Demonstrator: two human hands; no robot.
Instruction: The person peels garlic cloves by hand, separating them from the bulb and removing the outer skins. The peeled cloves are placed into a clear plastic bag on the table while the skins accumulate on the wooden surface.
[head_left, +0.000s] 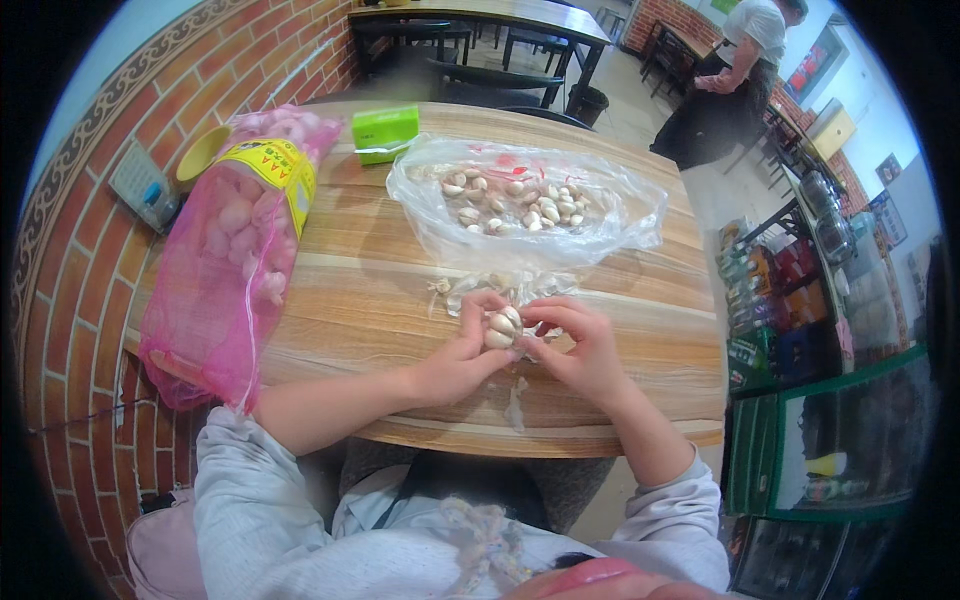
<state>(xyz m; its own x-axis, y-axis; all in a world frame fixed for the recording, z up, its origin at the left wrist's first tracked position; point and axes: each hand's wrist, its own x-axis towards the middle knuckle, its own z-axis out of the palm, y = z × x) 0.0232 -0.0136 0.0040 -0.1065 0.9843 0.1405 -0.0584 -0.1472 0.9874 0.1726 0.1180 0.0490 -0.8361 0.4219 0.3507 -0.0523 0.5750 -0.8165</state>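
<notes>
A garlic bulb with its pale cloves bared sits between my two hands, just above the wooden table. My left hand grips it from the left, thumb below and index finger curled above. On the right side, the thumb and fingertips of my right hand pinch at the bulb; exactly what they grip there is partly hidden. Papery garlic skins lie beyond and under my hands, and one scrap rests nearer the table edge. Farther back, loose garlic cloves lie on a clear plastic bag.
A pink mesh sack of garlic bulbs stands at the left by the brick wall. Behind it shows a yellow bowl. A green tissue pack is near the bag. Beyond the table, a person stands at the upper right.
</notes>
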